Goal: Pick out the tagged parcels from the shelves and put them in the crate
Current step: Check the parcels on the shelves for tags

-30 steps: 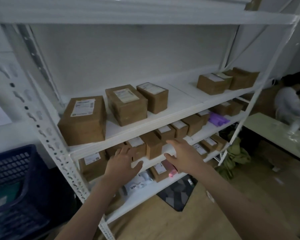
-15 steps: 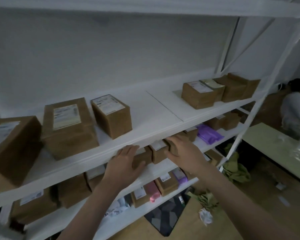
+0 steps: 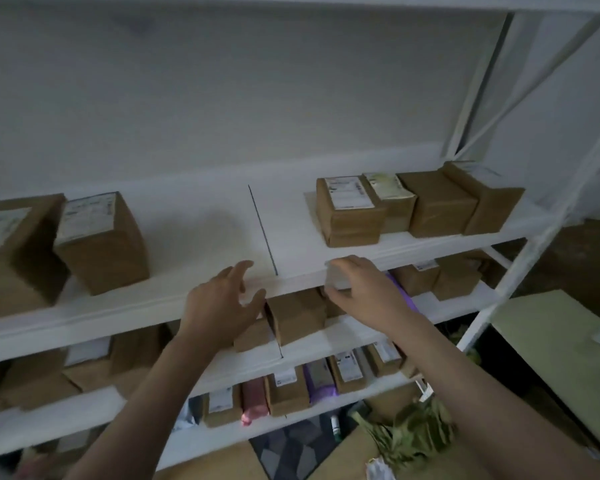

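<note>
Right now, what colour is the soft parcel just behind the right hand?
Purple soft parcel, seen in the head view.

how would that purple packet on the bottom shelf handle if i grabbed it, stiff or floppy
Probably floppy: the purple packet looks like a soft mailer bag with rounded edges, unlike the square cardboard parcels beside it. Its film surface may be a bit slippery. It stands wedged between boxes, so it would likely sag or slump once pulled free. Contents are not visible, so weight is a guess.

A parcel storeroom: white metal shelving [image 3: 291, 258] stacked with labelled brown parcels [image 3: 349, 211].
</note>
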### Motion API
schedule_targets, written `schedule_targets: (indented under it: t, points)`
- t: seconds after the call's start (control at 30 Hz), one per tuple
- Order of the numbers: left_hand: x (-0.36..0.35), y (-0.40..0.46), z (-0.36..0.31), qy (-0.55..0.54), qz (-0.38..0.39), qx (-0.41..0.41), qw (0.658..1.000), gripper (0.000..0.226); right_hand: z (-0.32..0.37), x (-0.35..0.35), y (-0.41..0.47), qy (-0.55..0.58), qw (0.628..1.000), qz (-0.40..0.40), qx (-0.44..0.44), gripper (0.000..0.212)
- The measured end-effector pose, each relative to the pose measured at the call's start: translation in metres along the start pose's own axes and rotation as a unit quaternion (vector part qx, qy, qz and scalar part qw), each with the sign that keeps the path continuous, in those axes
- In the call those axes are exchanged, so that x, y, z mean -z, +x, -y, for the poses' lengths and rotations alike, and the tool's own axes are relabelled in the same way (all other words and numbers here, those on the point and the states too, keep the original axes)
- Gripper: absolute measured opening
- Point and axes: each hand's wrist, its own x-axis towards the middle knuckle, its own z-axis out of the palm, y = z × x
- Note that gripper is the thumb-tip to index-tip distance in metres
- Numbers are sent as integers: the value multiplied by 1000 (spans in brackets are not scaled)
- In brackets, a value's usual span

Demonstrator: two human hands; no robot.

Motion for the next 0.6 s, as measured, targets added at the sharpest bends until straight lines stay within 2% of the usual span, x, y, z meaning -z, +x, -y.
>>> schedule_targets:
  t: [0.37, 0.6]
  points:
    - [-15, 20, -87, 40, 22, 86, 995, 58, -82, 63, 12, -27, 995, 74, 66, 58]
    - [-23, 30, -111, 27, -7, 87, 996, 56, -105, 71, 20, 2, 995, 61, 82, 57]
